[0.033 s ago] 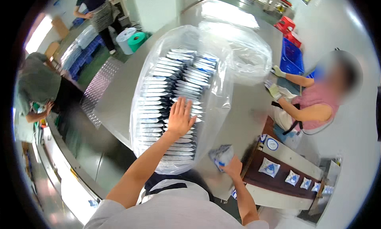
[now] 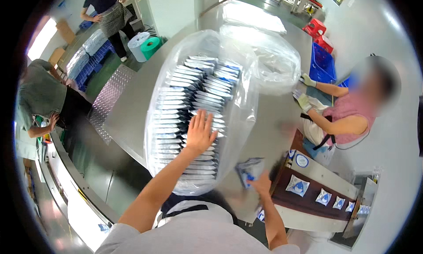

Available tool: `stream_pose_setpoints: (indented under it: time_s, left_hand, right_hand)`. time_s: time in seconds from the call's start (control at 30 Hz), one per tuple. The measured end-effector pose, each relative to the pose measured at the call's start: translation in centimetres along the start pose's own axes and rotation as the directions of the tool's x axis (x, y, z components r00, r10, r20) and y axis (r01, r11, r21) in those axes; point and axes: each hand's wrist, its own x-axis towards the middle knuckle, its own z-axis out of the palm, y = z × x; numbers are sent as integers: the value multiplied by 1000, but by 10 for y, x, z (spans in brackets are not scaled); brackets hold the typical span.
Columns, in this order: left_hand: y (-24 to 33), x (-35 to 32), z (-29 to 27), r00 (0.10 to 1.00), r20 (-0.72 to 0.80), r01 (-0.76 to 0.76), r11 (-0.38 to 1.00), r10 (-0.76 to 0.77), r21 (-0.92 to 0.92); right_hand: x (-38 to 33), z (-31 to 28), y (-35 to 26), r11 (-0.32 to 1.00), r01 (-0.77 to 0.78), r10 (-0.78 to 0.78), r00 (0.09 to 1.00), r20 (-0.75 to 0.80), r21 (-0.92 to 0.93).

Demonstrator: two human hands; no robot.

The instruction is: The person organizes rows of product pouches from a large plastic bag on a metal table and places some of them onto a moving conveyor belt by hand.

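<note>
My left hand [image 2: 201, 133] rests on the right-hand row of packets, its fingers spread and holding nothing. Under it, two rows of white and blue sealed packets [image 2: 168, 106] stand on edge, packed closely inside a large clear plastic bag [image 2: 155, 88] on a grey metal table. To the right of the bag, my right hand [image 2: 263, 183] grips one white and blue packet [image 2: 249, 170] by its near edge. That packet is slightly blurred, and my thumb's exact hold cannot be made out.
At the right, a dark conveyor belt [image 2: 280, 190] carries several white and blue packets. A gloved co-worker [image 2: 350, 108] sits beyond it. A second clear bag [image 2: 277, 66] lies at the table's far side. Blue crates [image 2: 324, 62] stand at the right; two more people stand at the left.
The packet in my right hand has shifted slightly to the right and turned a little. My left hand keeps its place on the row.
</note>
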Motion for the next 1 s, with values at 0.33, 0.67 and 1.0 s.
stream_pose_setpoints:
  time_s: [0.33, 0.67, 1.0]
  left_hand:
    - [4, 4, -8, 998, -54, -20, 992, 13, -125]
    - [-9, 49, -24, 906, -381, -59, 834, -186, -548]
    - [-28, 112, 22, 997, -57, -52, 997, 48, -58]
  right_hand:
    - [50, -179, -233, 716, 686, -604, 518, -605, -127]
    - [139, -77, -316, 293, 918, -956, 283, -77, -267]
    - [121, -8, -233, 76, 202, -455, 879, -147, 976]
